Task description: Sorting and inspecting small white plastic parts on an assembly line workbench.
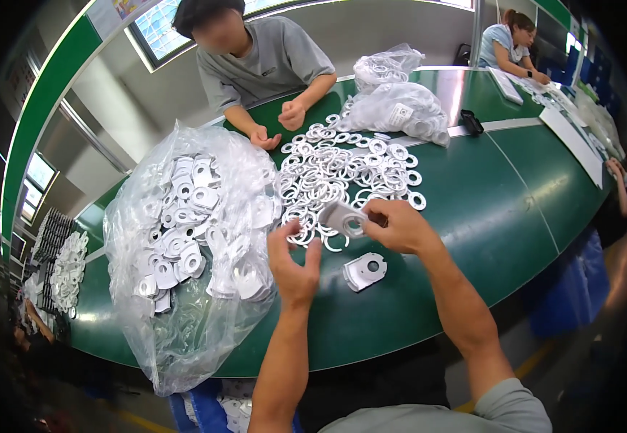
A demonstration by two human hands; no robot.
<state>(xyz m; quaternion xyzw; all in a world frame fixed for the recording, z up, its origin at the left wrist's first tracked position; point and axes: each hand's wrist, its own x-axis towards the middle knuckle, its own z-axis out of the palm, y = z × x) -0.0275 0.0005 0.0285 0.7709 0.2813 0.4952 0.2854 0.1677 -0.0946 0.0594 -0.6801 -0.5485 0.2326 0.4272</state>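
Observation:
Between finger and thumb, my right hand [398, 225] grips a white plastic plate with a round hole [342, 218], held tilted above the table. My left hand [295, 268] is just left of it, fingers apart and bent, with nothing seen in them. A second holed white plate [365, 271] lies flat on the green table below my right hand. Beyond both hands spreads a loose pile of white rings [328, 173]. Left of my left hand, a clear plastic bag [176, 353] lies open around a heap of similar white plates [183, 245].
Filled clear bags [400, 108] stand behind the rings, near a small black object [471, 123]. Across the green table [486, 209] a person in grey [270, 65] sits with hands by the pile. Another person [508, 50] works at the far right, beside white panels [573, 144].

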